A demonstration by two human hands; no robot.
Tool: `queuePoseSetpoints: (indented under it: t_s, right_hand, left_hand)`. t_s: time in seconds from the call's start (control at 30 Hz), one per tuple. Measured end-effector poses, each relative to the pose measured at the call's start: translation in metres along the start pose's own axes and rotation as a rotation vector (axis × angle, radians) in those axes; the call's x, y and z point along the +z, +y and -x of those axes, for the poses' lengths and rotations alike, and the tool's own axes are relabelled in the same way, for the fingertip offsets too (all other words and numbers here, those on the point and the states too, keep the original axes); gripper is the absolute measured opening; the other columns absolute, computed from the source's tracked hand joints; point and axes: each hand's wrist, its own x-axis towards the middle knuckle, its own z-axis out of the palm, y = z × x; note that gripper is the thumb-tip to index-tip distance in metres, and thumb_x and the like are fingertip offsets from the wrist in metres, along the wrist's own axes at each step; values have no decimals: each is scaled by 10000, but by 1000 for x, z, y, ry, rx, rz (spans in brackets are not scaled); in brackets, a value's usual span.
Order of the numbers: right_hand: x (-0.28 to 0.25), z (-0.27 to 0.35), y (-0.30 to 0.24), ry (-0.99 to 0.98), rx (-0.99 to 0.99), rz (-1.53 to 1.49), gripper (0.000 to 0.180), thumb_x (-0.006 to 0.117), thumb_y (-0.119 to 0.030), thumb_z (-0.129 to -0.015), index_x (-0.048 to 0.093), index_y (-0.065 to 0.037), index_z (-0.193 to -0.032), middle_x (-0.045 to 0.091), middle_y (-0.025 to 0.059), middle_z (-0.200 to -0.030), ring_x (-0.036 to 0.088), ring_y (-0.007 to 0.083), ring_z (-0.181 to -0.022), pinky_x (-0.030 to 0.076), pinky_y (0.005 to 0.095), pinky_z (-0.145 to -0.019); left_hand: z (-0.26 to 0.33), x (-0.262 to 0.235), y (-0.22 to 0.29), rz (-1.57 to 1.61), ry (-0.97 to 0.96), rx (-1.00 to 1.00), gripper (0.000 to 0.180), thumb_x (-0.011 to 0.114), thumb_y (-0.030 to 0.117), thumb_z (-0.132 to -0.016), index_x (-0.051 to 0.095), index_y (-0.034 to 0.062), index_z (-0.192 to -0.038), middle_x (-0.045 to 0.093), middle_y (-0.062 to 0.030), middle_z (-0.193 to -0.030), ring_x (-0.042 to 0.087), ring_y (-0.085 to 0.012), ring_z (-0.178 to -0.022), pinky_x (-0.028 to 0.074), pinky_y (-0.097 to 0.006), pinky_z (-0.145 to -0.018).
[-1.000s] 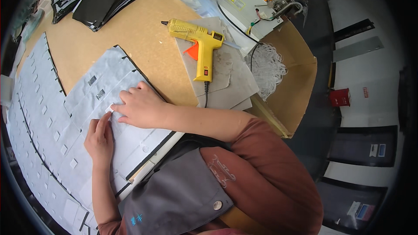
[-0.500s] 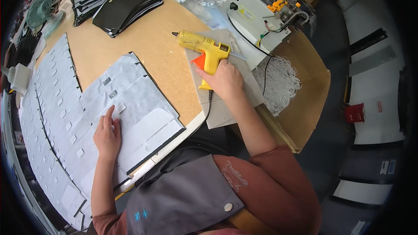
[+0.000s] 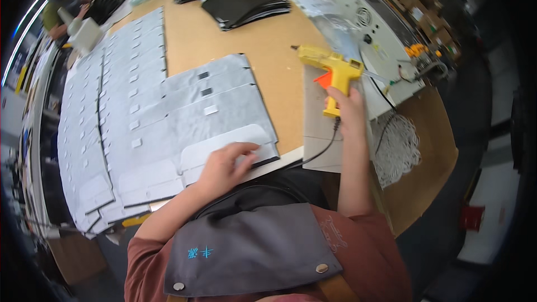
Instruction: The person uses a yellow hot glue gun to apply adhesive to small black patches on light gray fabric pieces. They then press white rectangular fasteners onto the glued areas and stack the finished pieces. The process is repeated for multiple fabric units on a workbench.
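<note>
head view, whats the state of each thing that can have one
left hand: fingers bent, holding nothing visible
right hand: closed round the handle
yellow glue gun: gripped; whether on, cannot tell
pale sheet: lying flat
cardboard box: open
white loops: heaped
dark pieces: stacked

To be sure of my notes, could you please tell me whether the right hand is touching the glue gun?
Touching: the head view shows the right hand gripping the glue gun by its handle.
</note>
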Motion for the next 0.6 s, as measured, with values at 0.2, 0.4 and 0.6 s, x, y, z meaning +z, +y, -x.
queuePoseSetpoints:
  t_s: [0.2, 0.4, 0.6]
  right_hand:
    - [36, 19, -78, -246, 26, -435, 289, 690, -173, -867, 560, -11, -1069, 634, 66, -823, 625, 144, -695, 523, 262, -602]
    - [42, -18, -155, -648, 18, -936, 313, 617, -121, -934, 501, 47, -1172, 578, 95, -981, 614, 142, -781, 559, 256, -644]
    - [25, -37, -191, -852, -209, -949, 592, 576, -109, -934, 312, -22, -1457, 344, 252, -1462, 582, 127, -792, 529, 269, -667]
  left_hand:
    - [12, 17, 7, 304, -296, -39, 352, 542, 265, -1000, 596, 42, -1266, 709, -116, -1072, 683, -270, -982, 520, -336, -844]
    - [54, -22, -15, 333, -433, -168, 407, 415, 343, -1044, 644, 39, -1190, 713, -55, -968, 651, -193, -917, 479, -311, -859]
    - [150, -104, -45, 367, -255, -341, 327, 503, 255, -1013, 714, 6, -991, 709, -48, -897, 635, -133, -880, 487, -281, -820]
